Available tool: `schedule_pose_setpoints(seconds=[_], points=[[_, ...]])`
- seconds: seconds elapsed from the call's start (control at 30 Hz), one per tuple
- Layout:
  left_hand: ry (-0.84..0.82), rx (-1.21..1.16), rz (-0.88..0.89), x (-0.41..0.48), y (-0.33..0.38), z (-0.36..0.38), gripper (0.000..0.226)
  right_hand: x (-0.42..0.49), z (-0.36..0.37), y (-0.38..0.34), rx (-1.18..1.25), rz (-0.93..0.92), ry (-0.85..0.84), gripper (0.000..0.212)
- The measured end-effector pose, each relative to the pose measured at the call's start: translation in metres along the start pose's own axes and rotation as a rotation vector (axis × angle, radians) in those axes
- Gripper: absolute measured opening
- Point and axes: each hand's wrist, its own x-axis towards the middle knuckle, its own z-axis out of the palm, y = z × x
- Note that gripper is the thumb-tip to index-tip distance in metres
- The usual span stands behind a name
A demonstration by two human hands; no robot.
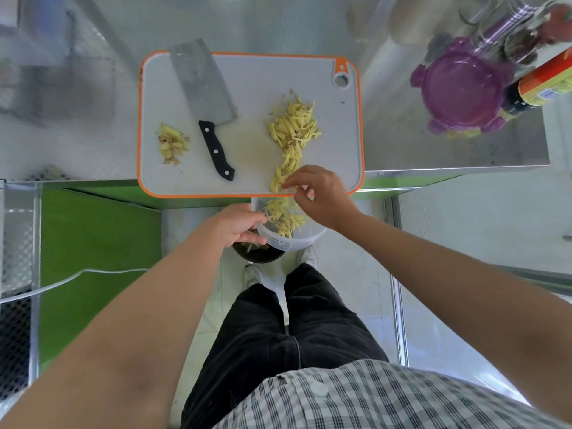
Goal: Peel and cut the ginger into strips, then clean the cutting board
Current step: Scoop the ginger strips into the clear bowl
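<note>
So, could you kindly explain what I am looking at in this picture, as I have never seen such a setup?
There is no machine here. A person wears a camera on the head, so the single view looks down past their own arms, shirt and legs. The left hand holds a clear tub just below the near edge of the cutting board. The right hand has its fingertips on the ginger strips at that edge, apparently drawing them into the tub, which already holds some. A cleaver lies on the board, with a small pile of peel scraps to its left. A purple-lidded box stands on the counter to the right.
</note>
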Motion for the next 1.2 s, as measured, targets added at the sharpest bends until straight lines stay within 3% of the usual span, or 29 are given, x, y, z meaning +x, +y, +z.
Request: schedule_pose_setpoints(seconds=[0.23,0.33,0.43,0.53,0.77,0.9,1.2], points=[[0.013,-0.043,0.03,0.005,0.008,-0.004,0.037,0.06,-0.02,0.017,-0.039,0.07,0.165,0.024],[-0.003,-0.048,0.024,0.006,0.012,-0.006,0.041,0.081,-0.023,0.023,-0.099,0.101,0.204,0.034],[-0.023,-0.064,0.004,0.007,0.013,-0.008,0.042,0.095,-0.023,0.027,-0.152,0.193,0.092,0.055],[-0.033,-0.064,-0.005,0.009,0.012,-0.009,0.04,0.097,-0.017,0.03,-0.203,0.251,-0.021,0.057],[-0.037,-0.102,0.002,0.009,0.012,-0.008,0.041,0.075,-0.011,0.032,-0.159,0.113,0.071,0.041],[-0.025,-0.129,0.01,0.006,0.013,-0.005,0.024,0.051,-0.005,0.03,-0.17,0.033,0.076,0.038],[0.01,-0.104,0.013,0.007,0.007,0.0,0.034,-0.011,0.002,0.016,-0.132,-0.089,-0.079,0.036]])
